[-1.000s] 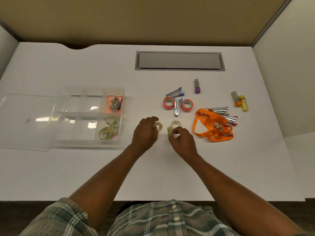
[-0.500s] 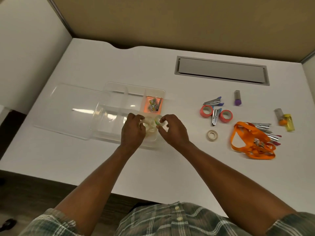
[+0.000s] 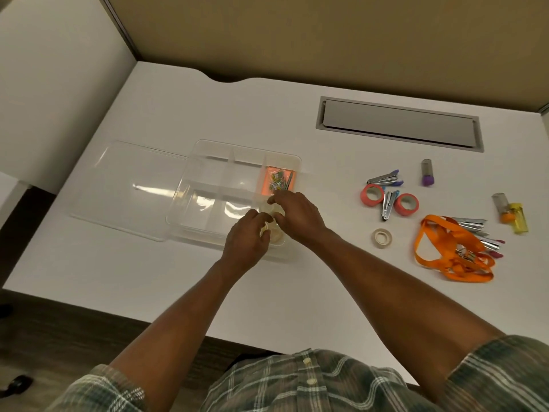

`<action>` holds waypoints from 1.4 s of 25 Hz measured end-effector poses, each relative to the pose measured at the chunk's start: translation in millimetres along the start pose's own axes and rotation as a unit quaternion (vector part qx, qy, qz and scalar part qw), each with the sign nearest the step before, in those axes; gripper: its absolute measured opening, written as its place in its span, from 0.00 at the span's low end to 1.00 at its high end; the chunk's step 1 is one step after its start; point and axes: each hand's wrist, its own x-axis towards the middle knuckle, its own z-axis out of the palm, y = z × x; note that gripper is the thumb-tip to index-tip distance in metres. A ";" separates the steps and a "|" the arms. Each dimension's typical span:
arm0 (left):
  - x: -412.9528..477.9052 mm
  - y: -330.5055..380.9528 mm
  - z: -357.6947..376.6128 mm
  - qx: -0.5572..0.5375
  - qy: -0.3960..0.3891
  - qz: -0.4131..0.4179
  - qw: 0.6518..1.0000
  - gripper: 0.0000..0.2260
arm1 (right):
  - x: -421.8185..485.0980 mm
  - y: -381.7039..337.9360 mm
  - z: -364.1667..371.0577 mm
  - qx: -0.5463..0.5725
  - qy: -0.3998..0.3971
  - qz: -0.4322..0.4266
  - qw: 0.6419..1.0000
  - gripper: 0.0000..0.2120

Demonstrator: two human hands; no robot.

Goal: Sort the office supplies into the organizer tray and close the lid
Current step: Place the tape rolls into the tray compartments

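Observation:
The clear organizer tray (image 3: 190,203) sits left of centre, and its clear lid (image 3: 118,185) lies open flat on its left. Paper clips (image 3: 277,182) fill the far right compartment on an orange base. Both hands reach into the near right compartment, where pale small tape rolls (image 3: 274,234) lie. My left hand (image 3: 246,239) curls its fingers around one small roll. My right hand (image 3: 297,215) pinches another just above the compartment. The hands hide most of the rolls.
On the table to the right lie a white tape roll (image 3: 382,237), two orange-red tape rolls (image 3: 372,195), small staplers (image 3: 386,178), a purple-capped tube (image 3: 427,172), a yellow tube (image 3: 518,220), an orange lanyard (image 3: 451,254) and silver clips (image 3: 481,233). A grey hatch (image 3: 398,126) sits at the back.
Both hands picked small tape rolls off the table centre, carried them left to the tray and lowered them into the near right compartment. One white roll stays on the table.

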 end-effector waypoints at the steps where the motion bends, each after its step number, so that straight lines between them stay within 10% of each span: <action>1: 0.3 -0.1 0.5 0.002 0.000 -0.001 1.000 0.13 | -1.7 1.7 -1.7 0.003 0.005 0.002 1.000 0.15; 12: 7.7 41.3 20.3 0.022 0.052 0.081 0.995 0.11 | -66.2 81.5 -26.9 -0.028 0.132 0.111 0.985 0.14; 19: 0.8 87.0 64.9 0.114 -0.037 0.187 0.975 0.18 | -120.9 147.8 -39.9 -0.128 0.042 0.216 0.967 0.28; 26: -13.7 79.1 114.8 0.194 -0.185 0.114 0.957 0.32 | -141.0 170.0 -43.0 -0.097 0.002 0.208 0.973 0.25; 35: -17.9 62.0 128.6 0.181 -0.172 0.113 0.962 0.33 | -146.1 175.9 -45.0 -0.139 0.013 0.183 0.973 0.23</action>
